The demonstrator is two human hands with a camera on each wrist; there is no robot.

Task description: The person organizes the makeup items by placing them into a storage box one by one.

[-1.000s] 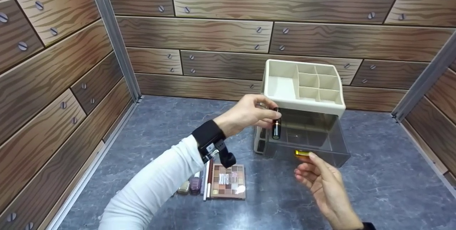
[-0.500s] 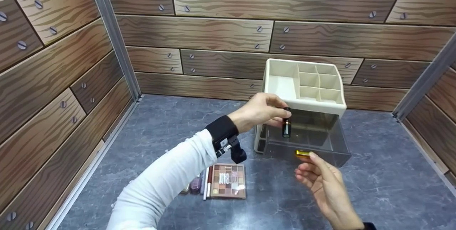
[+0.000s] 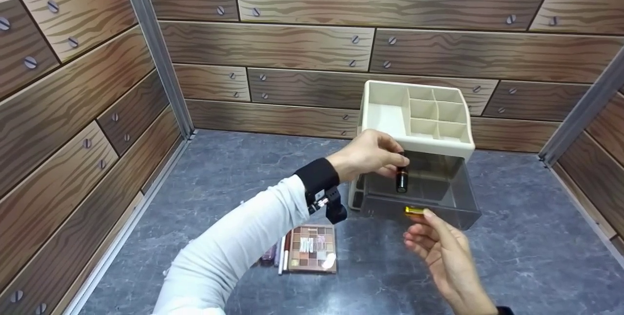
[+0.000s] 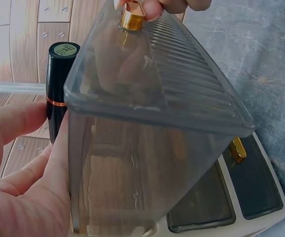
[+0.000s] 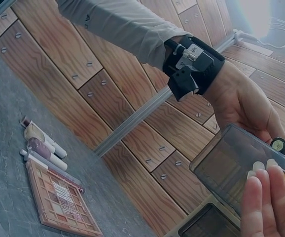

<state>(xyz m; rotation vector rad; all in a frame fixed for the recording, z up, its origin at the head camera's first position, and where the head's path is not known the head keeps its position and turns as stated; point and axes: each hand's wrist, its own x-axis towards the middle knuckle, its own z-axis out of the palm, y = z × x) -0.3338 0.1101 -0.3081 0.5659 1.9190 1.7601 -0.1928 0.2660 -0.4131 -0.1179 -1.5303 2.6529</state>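
Note:
My left hand [image 3: 373, 156] pinches a black lipstick tube [image 3: 401, 182] with an orange-gold band above the pulled-out drawer. In the left wrist view the lipstick [image 4: 58, 89] stands nearly upright beside the drawer's wall, its labelled end on top. The drawer [image 3: 429, 210] is clear smoky plastic and juts from the front of a cream organizer [image 3: 419, 145]. With thumb and fingertips my right hand [image 3: 451, 261] pinches the drawer's gold handle [image 3: 413, 210]; its other fingers are loosely bent. In the right wrist view the drawer [image 5: 221, 153] partly hides my left fingers.
An eyeshadow palette [image 3: 312, 249] lies on the grey marbled table [image 3: 234, 168], left of the drawer. Beside it are slim pencils [image 3: 284, 251] and a purple-tinted tube [image 3: 268, 254]. Plank-patterned walls [image 3: 302, 47] enclose the table. Smaller drawers [image 4: 253, 177] sit in the organizer's front.
My left hand has moved to the right with the lipstick, from the drawer's left edge to over its inside. The right hand stays on the handle, and the drawer has hardly moved.

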